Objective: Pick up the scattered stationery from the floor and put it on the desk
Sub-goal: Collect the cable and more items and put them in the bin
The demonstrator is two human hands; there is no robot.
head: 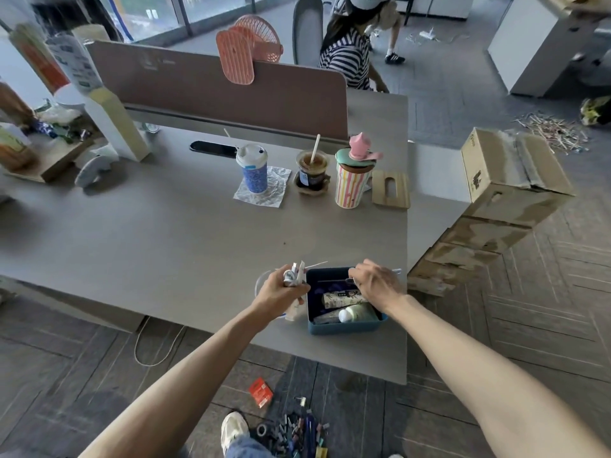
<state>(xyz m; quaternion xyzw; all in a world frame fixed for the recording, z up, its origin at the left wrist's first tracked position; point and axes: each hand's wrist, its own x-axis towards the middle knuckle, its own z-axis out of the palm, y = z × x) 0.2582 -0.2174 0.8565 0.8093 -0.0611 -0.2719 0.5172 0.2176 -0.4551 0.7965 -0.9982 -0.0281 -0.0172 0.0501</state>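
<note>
My left hand (281, 287) grasping a white bundle (292, 276), right hand (375, 282) over the blue bin (344, 327) at five o'clock on the desk (165, 226) — its grip I cannot tell

A heap of scattered stationery (299, 431) lies on the dark floor at the near edge of the scene. It is made up of pens, clips and small pieces in mixed colours, too tangled to tell apart. A dark roll of tape (262, 430) lies at the heap's left edge. A small red packet (260, 392) lies flat just beyond, apart from the heap. Over the near part of the grey desk (165, 233), the left hand (277, 289) grips a bundle of small white items (292, 275), just left of a blue storage box (344, 327).
</note>
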